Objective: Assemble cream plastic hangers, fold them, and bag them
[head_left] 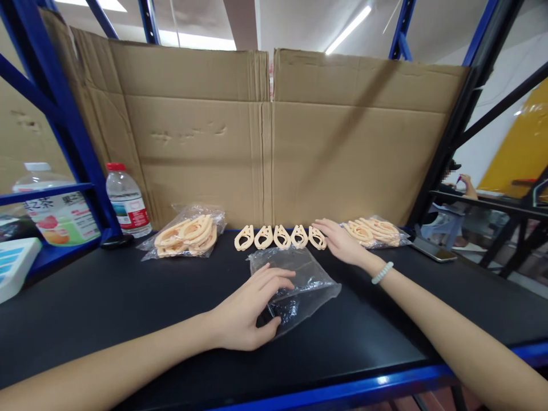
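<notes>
The left hand (248,308) lies on an empty clear bag (295,285) in the middle of the black bench (107,302), fingers spread slightly and thumb tucked under the near edge, pinching the film lightly. The right hand (342,242) reaches to the right end of a row of five peach clips (280,237) lined up along the cardboard wall (265,137), fingers flat and a little apart, touching the last clip; nothing is gripped. A filled bag (188,234) sits left of the row, another (374,233) just right of the hand. The film looks slippery, so the bag could slide or stay shut under a loose pinch. A sweep of the right hand might knock the neat row askew or nudge clips against the right-hand bag. A bottle (127,202) stands well apart at left.
</notes>
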Action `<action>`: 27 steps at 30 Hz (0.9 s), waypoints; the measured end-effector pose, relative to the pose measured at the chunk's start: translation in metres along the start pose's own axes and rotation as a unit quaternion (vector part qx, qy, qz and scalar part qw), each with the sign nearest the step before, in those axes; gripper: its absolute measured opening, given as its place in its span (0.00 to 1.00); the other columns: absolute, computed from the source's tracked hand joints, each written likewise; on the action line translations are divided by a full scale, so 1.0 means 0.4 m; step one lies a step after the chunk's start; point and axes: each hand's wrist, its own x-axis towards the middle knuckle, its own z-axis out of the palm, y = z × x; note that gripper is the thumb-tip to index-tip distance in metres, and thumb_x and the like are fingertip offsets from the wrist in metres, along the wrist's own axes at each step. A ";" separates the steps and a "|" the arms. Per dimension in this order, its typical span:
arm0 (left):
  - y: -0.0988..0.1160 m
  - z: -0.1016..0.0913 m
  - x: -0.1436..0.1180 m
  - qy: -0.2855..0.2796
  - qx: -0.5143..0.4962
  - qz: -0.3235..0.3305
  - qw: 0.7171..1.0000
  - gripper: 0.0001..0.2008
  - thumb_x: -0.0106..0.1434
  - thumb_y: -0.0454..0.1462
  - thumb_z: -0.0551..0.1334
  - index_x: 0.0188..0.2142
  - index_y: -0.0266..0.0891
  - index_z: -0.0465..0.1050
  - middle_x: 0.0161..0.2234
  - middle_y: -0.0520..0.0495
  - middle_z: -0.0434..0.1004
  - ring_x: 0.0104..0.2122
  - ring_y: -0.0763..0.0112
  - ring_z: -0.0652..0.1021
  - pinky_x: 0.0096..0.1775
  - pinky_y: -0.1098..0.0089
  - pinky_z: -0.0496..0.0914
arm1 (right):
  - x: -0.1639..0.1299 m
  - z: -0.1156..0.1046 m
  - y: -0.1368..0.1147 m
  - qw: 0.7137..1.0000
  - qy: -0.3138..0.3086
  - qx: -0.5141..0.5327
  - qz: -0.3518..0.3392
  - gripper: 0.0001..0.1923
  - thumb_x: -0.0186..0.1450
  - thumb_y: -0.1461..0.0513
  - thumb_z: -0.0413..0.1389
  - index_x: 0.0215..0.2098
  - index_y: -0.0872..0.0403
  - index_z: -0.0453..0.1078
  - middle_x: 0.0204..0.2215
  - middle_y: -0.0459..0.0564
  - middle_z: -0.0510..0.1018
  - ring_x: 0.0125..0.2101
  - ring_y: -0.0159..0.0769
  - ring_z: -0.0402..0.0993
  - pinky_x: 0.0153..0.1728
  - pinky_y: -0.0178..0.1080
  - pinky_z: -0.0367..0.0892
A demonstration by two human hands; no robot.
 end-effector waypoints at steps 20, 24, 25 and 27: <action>-0.006 0.003 0.006 -0.062 0.069 0.024 0.995 0.32 0.50 0.22 0.50 0.54 0.41 0.66 0.58 0.45 0.66 0.60 0.60 0.62 0.62 0.49 0.52 | 0.023 -0.009 0.094 0.960 -0.250 -0.114 0.047 0.28 0.66 0.66 0.45 0.64 0.47 0.55 0.66 0.49 0.53 0.65 0.55 0.39 0.60 0.58 0.48; 0.002 -0.001 0.008 -0.061 0.066 0.027 0.996 0.33 0.49 0.22 0.50 0.54 0.39 0.66 0.54 0.45 0.71 0.59 0.61 0.64 0.63 0.49 0.52 | 0.021 -0.024 0.074 0.963 -0.249 -0.102 0.029 0.31 0.61 0.70 0.47 0.62 0.48 0.58 0.61 0.49 0.62 0.63 0.50 0.49 0.59 0.53 0.52; 0.003 -0.001 0.009 -0.057 0.062 0.029 0.996 0.32 0.49 0.22 0.50 0.54 0.40 0.67 0.53 0.46 0.72 0.58 0.62 0.65 0.63 0.49 0.53 | 0.019 -0.028 0.070 0.963 -0.247 -0.101 0.028 0.32 0.59 0.71 0.48 0.61 0.49 0.59 0.59 0.51 0.64 0.61 0.49 0.53 0.58 0.51 0.53; 0.005 0.001 0.009 -0.044 0.050 0.036 0.997 0.30 0.51 0.22 0.51 0.52 0.41 0.68 0.51 0.47 0.74 0.56 0.63 0.67 0.62 0.51 0.54 | 0.013 -0.037 0.063 0.964 -0.245 -0.099 0.032 0.34 0.56 0.73 0.48 0.60 0.53 0.60 0.56 0.56 0.66 0.55 0.46 0.62 0.55 0.48 0.58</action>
